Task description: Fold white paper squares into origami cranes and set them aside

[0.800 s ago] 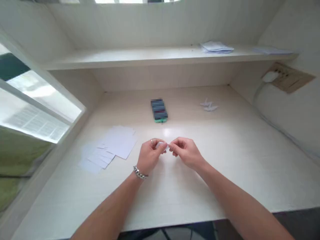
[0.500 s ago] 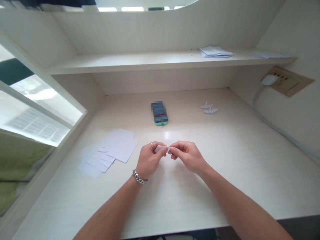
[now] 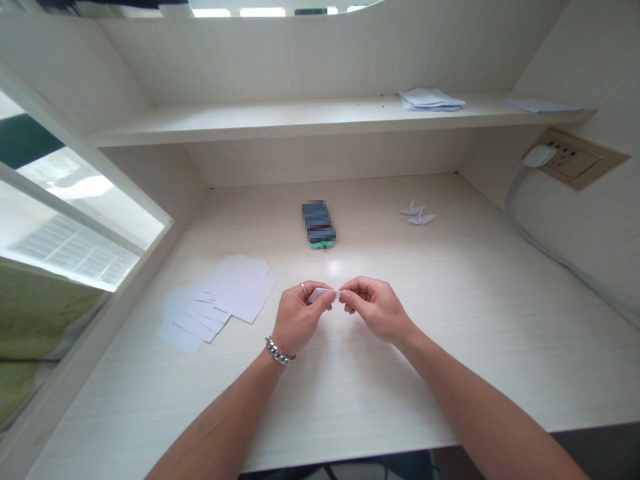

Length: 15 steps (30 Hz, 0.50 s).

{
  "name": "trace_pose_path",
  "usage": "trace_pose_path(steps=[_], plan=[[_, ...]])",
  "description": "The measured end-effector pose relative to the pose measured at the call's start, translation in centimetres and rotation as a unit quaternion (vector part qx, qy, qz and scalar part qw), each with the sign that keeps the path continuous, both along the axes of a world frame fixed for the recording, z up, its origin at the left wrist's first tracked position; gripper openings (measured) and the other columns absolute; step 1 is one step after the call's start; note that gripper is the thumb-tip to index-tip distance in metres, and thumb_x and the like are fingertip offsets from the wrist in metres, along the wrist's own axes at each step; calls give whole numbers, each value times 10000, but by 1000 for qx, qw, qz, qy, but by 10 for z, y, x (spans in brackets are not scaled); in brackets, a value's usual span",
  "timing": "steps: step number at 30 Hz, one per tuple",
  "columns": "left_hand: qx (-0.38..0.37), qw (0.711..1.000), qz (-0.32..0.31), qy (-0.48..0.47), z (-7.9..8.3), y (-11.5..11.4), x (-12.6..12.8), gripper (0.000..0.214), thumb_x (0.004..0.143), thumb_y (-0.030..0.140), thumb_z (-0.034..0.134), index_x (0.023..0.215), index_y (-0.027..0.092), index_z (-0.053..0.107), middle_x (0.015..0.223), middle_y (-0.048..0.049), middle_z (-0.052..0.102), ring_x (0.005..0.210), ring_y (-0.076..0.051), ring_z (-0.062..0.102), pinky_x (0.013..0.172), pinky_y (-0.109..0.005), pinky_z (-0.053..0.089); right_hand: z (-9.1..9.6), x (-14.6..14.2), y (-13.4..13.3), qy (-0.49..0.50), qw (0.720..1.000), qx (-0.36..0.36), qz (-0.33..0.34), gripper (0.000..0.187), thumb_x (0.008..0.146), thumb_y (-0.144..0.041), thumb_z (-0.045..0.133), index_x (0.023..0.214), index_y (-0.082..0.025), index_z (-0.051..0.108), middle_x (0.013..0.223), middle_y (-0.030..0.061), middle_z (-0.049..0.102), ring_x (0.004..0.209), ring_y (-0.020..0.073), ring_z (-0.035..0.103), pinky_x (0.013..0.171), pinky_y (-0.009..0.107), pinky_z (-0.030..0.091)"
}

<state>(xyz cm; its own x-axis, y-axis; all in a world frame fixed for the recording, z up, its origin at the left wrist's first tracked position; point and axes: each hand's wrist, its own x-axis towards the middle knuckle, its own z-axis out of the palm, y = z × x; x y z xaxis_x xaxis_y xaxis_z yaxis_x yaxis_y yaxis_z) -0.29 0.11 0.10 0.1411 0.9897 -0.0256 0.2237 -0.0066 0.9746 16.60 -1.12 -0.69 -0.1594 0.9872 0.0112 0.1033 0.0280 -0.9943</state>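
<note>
Between my hands is a small folded piece of white paper (image 3: 318,294), held just above the desk. My left hand (image 3: 299,313), with a ring and a chain bracelet, pinches its body between thumb and fingers. The thumb and forefinger of my right hand (image 3: 373,305) close on its right-hand tip. Fingers cover part of the paper, so its full shape is hidden. To the left, loose white paper sheets (image 3: 245,287) lie fanned on the desk. Small folded paper cranes (image 3: 419,217) rest farther back on the right.
A phone with a green edge (image 3: 320,227), its face pixelated, lies beyond my hands on the desk (image 3: 500,320). A shelf (image 3: 280,123) above bears a paper stack (image 3: 431,100). At right, a cable (image 3: 545,248) runs from a wall socket (image 3: 577,159).
My right fingers have shifted slightly right along the paper's tip, opening a small gap between the two hands. The left hand keeps its pinch. The view has tilted very slightly.
</note>
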Motion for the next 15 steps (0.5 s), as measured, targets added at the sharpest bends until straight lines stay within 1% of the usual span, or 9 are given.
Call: trace_pose_path(steps=[4, 8, 12, 15], plan=[[1, 1000, 2, -8, -1, 0, -1, 218, 775, 345, 685, 771, 127, 692, 640, -31, 672, 614, -145, 602, 596, -249, 465, 1, 1, 0, -21, 1000, 11, -8, 147, 840, -293, 613, 816, -164, 680, 739, 42, 677, 658, 157, 614, 604, 275, 482], [10, 1000, -6, 11, -1, 0, -2, 203, 774, 340, 676, 762, 138, 689, 636, -29, 673, 606, -150, 603, 587, -254, 462, 1, 3, -1, -39, 999, 2, 13, 139, 834, -280, 601, 815, -165, 677, 751, 39, 680, 687, 159, 615, 633, 277, 475], [21, 997, -30, 69, 2, -1, -1, 172, 768, 312, 665, 728, 148, 697, 622, -24, 673, 582, -142, 578, 566, -248, 436, 2, 3, 0, -76, 997, 1, 29, 108, 805, -242, 590, 764, -170, 660, 715, 11, 654, 660, 138, 575, 600, 256, 430], [11, 996, -44, 78, 4, -2, 0, 165, 754, 303, 664, 705, 149, 696, 597, -20, 662, 567, -137, 565, 550, -242, 422, 5, 1, 0, -91, 996, -3, 20, 92, 761, -206, 581, 691, -170, 629, 660, -11, 619, 611, 121, 526, 552, 242, 378]])
